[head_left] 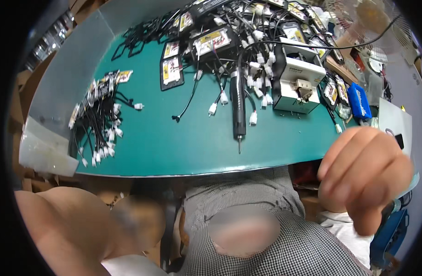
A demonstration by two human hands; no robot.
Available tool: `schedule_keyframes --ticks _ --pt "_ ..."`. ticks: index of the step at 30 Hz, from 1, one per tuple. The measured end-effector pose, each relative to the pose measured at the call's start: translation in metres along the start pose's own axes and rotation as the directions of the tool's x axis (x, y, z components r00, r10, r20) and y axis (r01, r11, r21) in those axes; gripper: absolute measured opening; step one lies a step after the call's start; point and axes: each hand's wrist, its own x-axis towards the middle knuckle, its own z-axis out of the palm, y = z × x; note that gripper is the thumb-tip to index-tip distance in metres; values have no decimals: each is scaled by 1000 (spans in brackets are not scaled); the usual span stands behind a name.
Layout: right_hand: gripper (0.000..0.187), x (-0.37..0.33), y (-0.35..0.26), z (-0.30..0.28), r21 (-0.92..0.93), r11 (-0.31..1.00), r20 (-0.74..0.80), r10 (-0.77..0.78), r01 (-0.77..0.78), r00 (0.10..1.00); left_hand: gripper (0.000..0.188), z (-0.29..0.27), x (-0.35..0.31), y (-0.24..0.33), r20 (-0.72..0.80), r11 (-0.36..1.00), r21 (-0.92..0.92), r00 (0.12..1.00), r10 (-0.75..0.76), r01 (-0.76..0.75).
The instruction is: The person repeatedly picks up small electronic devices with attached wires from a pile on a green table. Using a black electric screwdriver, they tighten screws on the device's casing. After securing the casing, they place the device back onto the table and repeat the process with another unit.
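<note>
At the right front my right hand (365,175) is raised off the bench's near edge, its fingers curled together. Whatever it may hold is hidden. My left hand (138,223) is down at the lower left, below the bench edge, and too smeared to read its fingers. Between the hands, a black pen-shaped electric screwdriver (238,103) points its bit toward me over the green bench top (183,147). Behind it to the right is a white box-shaped screw dispenser (296,78), with a few tiny screws on the mat in front.
A pile of black labelled modules with white-plugged leads (98,115) lies at the left. More modules (215,41) and black frames (137,39) crowd the back. A blue packet (359,101) and a fan (376,23) stand right. A grey wall (59,87) borders the left side.
</note>
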Motion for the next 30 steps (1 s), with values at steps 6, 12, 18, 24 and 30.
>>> schedule_keyframes --ticks 6,12,18,24,30 --pt "60 22 -4 78 646 635 -362 -234 424 902 46 -14 15 4 9 994 106 999 36 -37" --pt "63 69 -30 70 855 440 -262 -89 274 961 45 -5 35 -7 -11 995 103 1000 6 -5" --pt "59 106 -34 52 933 346 -54 -153 104 987 44 -10 48 -6 -18 992 121 1000 -20 22" --pt "56 122 -35 42 949 312 9 -191 53 981 43 -13 56 -10 12 989 146 999 -38 36" --pt "52 124 -43 34 937 339 -16 -186 80 982 42 -18 56 -14 33 983 175 998 -60 54"
